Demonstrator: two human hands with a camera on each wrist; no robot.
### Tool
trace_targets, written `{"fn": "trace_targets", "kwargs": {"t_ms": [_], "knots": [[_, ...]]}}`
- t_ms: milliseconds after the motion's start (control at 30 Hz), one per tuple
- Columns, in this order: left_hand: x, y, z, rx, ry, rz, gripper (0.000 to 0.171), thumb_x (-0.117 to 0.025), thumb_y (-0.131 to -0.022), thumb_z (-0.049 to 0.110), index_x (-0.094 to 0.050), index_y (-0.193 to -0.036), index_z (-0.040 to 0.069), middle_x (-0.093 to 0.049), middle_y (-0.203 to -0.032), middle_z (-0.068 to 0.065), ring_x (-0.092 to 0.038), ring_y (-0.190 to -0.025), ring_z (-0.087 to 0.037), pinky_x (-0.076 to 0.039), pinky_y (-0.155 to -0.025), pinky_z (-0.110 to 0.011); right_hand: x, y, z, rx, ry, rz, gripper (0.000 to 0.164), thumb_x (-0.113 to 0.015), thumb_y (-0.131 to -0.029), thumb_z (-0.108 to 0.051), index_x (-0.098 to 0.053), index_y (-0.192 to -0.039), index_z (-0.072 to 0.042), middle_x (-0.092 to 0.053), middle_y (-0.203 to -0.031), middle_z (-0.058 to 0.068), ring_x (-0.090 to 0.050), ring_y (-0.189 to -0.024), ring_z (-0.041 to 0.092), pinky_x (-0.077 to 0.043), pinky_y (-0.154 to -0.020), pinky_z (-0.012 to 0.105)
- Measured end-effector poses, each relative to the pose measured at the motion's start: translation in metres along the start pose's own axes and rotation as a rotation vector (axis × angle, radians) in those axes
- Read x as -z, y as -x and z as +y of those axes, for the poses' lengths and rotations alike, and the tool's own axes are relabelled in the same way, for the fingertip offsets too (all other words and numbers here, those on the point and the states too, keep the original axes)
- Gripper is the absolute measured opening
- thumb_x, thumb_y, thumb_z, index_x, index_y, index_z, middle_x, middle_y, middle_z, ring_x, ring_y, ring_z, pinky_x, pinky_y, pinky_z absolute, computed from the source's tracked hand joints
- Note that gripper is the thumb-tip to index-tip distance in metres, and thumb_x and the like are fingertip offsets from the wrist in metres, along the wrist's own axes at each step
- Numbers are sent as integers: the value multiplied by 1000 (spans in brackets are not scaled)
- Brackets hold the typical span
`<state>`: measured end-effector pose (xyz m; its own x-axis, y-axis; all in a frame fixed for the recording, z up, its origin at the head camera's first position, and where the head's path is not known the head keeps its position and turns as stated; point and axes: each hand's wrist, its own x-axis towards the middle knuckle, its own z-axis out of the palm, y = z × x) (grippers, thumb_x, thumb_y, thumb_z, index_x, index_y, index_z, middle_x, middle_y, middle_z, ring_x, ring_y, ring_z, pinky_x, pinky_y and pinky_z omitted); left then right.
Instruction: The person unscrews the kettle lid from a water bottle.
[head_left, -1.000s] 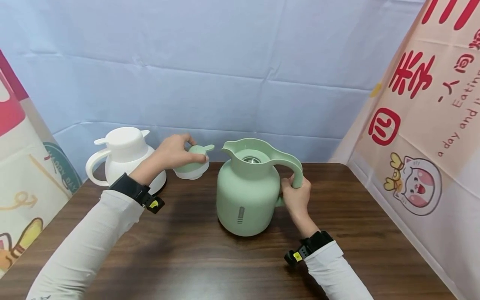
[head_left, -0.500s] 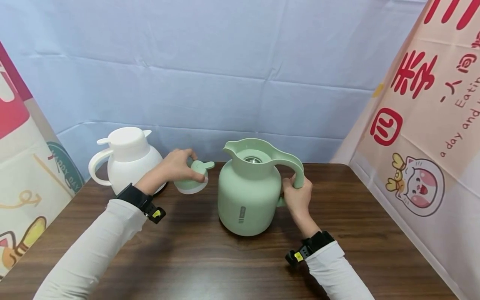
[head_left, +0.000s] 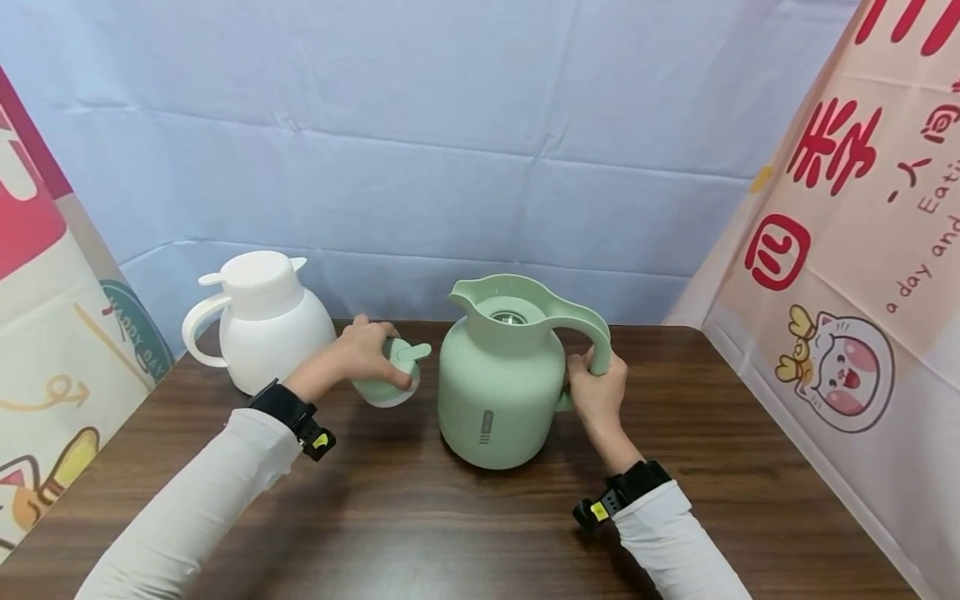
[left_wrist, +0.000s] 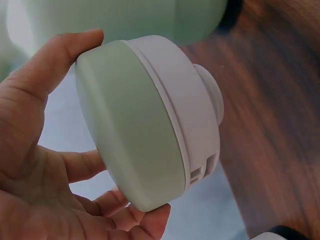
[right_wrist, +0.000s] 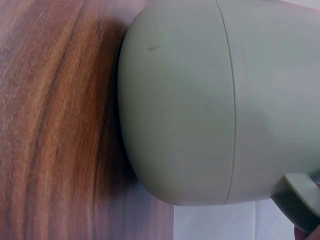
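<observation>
"Where's the lid (head_left: pixel 384 392)?"

"Left of centre in the head view, near the green jug (head_left: pixel 495 392). The left hand (head_left: pixel 366 352) grips its sides, fingers spread wide — likely because it's broad."

"And the right hand (head_left: pixel 602 390)?"

"Right of centre, fingers curled round the handle (head_left: pixel 588 330) — probably steadying the jug, which stands upright."

The left hand (head_left: pixel 365 352) has lowered the green lid (left_wrist: pixel 130 125) toward the tabletop (head_left: pixel 420 533).
</observation>
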<state>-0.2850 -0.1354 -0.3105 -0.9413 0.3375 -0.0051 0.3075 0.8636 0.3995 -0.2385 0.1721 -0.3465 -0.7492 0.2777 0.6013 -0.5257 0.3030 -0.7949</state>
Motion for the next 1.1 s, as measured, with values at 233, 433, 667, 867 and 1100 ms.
{"fn": "trace_targets", "kwargs": {"t_ms": [233, 433, 667, 867, 1100], "knots": [[-13, -2, -3, -13, -29, -51, 79, -80, -61, 43, -55, -122, -1, -46, -96, -13, -41, -90, -30, -43, -63, -37, 0, 0, 1, 7, -9, -1, 31, -46, -77, 15, -28, -54, 1, -20, -47, -2, -12, -46, 8, -17, -47, 26], [-19, -3, -5, -21, -68, -66, 80, -78, -62, 43, -54, -123, -2, -48, -94, -12, -40, -87, -31, -40, -64, -37, 0, -1, 1, 1, -14, -4, 31, -45, -77, 14, -29, -54, 1, -21, -46, -3, -13, -44, 7, -17, -45, 25], [-11, -1, -2, -44, -78, -121, 73, -78, -61, 43, -56, -116, -1, -56, -92, -8, -53, -79, -23, -46, -61, -33, 0, -1, 1, -4, -15, -1, 30, -46, -76, 14, -30, -54, 2, -23, -44, -4, -15, -42, 6, -19, -45, 24], [0, 1, 5, -81, -104, -201, 78, -78, -61, 38, -53, -126, 3, -57, -106, -10, -54, -85, -23, -47, -66, -34, 1, -1, 1, 2, -3, 3, 31, -46, -76, 14, -30, -54, 1, -22, -45, -4, -14, -43, 6, -19, -46, 24], [3, 0, 16, -113, -227, -313, 66, -81, -59, 31, -59, -115, 4, -58, -97, -5, -51, -86, -21, -46, -65, -32, 1, -1, 1, 22, -8, -3, 31, -46, -77, 15, -29, -54, 1, -21, -46, -3, -12, -45, 7, -17, -46, 25]]}}
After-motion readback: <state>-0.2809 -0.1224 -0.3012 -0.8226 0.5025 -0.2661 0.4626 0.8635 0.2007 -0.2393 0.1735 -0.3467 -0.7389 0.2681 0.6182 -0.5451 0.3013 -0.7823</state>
